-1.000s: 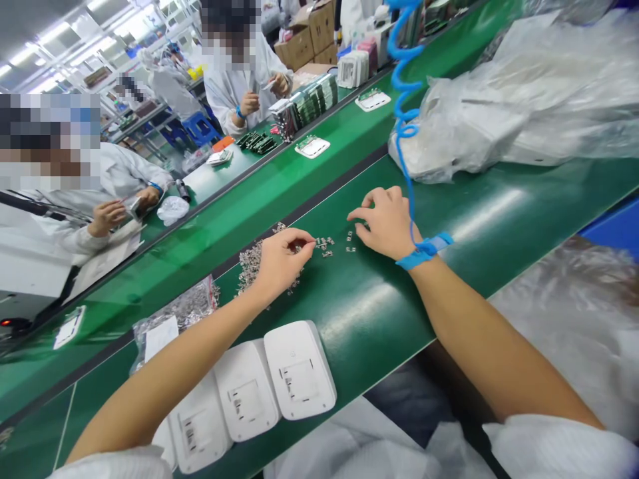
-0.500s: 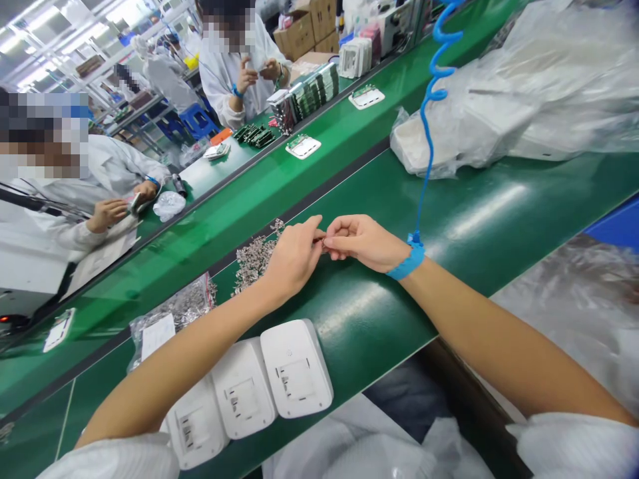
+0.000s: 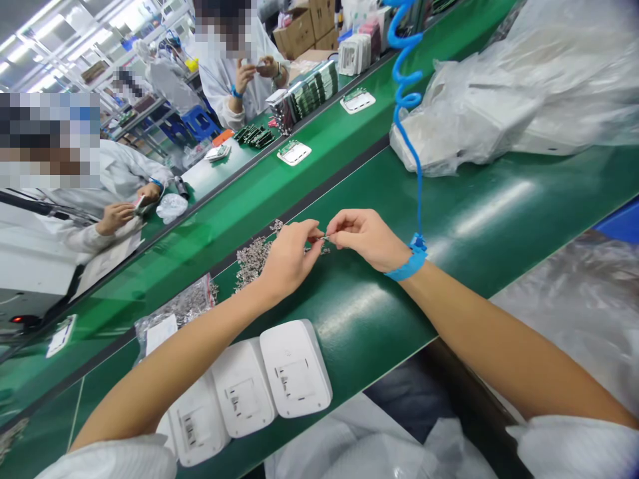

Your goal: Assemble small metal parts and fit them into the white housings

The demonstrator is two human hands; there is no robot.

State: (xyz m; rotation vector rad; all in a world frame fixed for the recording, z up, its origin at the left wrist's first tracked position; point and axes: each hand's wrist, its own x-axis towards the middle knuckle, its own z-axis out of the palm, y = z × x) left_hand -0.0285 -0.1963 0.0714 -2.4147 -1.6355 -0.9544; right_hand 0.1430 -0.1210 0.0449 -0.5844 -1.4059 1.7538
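Observation:
My left hand [image 3: 288, 258] and my right hand [image 3: 364, 236] meet fingertip to fingertip just above the green bench [image 3: 379, 313], pinching small metal parts [image 3: 324, 238] between them. A loose heap of the same metal parts [image 3: 252, 256] lies just left of my left hand. My right wrist wears a blue strap [image 3: 407, 261] with a coiled blue cord [image 3: 407, 100] rising from it. Three white plastic housings [image 3: 249, 389] lie face down in a row near the front edge, under my left forearm.
A clear bag of metal parts [image 3: 174, 313] lies left of the heap. Bagged white housings [image 3: 499, 100] fill the back right. Beyond a black divider, the conveyor belt [image 3: 224, 219] carries white trays [image 3: 294, 152]. Two people in white coats [image 3: 114, 193] work across it.
My hands came together from apart on the bench and lifted small metal parts between their fingertips. In the last half second they shifted only slightly.

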